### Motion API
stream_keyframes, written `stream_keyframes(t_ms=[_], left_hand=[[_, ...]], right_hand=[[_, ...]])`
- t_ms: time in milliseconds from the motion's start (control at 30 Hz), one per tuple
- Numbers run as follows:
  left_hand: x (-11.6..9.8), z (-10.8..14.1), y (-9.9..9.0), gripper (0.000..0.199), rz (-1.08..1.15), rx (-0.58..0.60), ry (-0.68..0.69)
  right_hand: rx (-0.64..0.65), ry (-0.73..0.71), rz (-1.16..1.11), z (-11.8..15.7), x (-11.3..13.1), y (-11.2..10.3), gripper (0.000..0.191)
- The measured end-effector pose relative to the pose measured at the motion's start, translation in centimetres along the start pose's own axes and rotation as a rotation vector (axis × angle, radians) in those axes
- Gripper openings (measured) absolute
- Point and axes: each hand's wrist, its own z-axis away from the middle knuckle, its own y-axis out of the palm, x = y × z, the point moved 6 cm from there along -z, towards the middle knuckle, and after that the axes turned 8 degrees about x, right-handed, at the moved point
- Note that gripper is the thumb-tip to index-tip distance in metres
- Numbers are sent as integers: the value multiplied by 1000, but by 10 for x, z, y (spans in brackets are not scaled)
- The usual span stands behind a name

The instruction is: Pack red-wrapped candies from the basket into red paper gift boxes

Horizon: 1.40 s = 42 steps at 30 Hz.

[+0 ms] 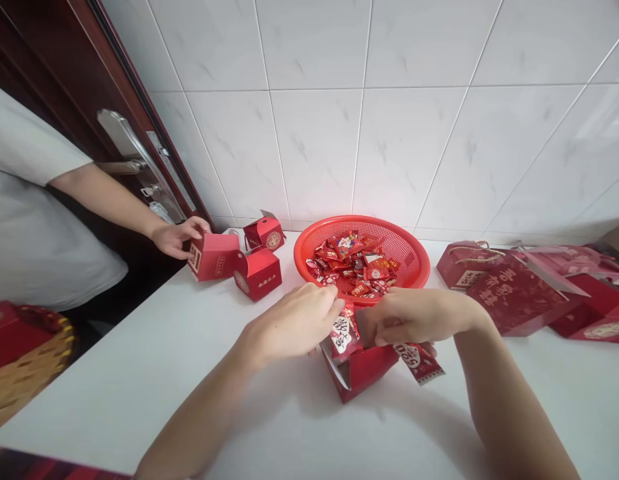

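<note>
My left hand is closed on a red candy packet with white lettering, over the left side of an open red box. At the box's right side, my right hand is closed round a red packet marked 520, which sticks out below the fingers. Part of the box's opening is hidden by both hands and the packets. Just behind them stands a round red plastic basket holding many small red wrapped candies.
A person's hand at the left touches a red box; two more small boxes stand beside it. Red gift bags lie at the right. Tiled wall behind; woven basket at lower left.
</note>
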Motion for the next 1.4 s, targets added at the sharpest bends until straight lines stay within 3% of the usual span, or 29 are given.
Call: stream_keyframes(t_ms=[200, 500, 600, 767, 867, 1133, 1400], left_hand=[[-5, 0, -3, 32, -125, -166, -36], [-13, 4, 3, 28, -196, -48, 32], [-13, 7, 6, 21, -205, -19, 44], [-16, 13, 15, 35, -182, 58, 49], [-16, 14, 17, 33, -213, 67, 44], [-16, 14, 18, 40, -142, 85, 77], [-14, 13, 19, 42, -231, 74, 78]], right_hand=[[83, -157, -58, 4, 4, 6, 26], [88, -86, -61, 13, 4, 0, 20], [-91, -149, -119, 24, 7, -12, 26], [-617, -148, -194, 37, 16, -35, 25], [-702, -115, -83, 25, 29, -32, 19], [-585, 232, 387, -9, 44, -7, 27], [-430, 279, 406, -11, 37, 0, 16]])
